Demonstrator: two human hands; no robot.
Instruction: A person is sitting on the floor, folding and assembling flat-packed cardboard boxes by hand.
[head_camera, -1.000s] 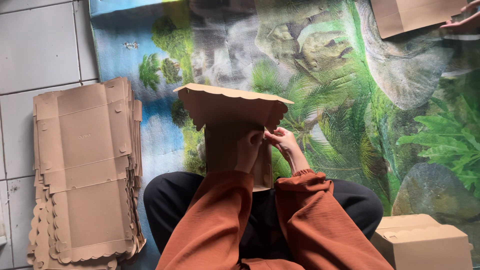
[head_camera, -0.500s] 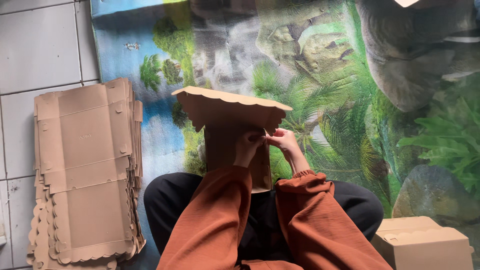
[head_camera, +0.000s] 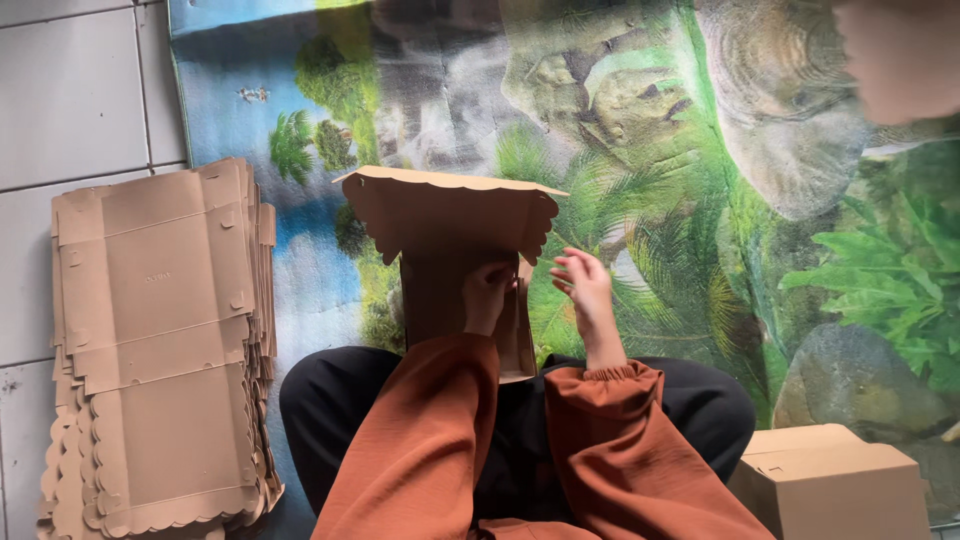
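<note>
Brown cardboard forms the half-folded box (head_camera: 450, 250) standing upright over the person's lap at mid-scene, its scalloped flap spread wide at the far end. Left hand (head_camera: 487, 297) presses against the box's near panel with fingers curled onto it, while the right hand (head_camera: 583, 285) hovers just right of the box's edge, fingers loosely apart and holding nothing. At far left lies a stack of flat box blanks (head_camera: 155, 340) on the tiles, and a finished box (head_camera: 830, 480) sits near right on the jungle-print mat (head_camera: 700, 180)

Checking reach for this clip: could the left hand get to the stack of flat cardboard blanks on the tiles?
Probably yes: the stack of flat blanks lies beside the left knee, nothing between; but the left hand holds the half-folded box.
</note>
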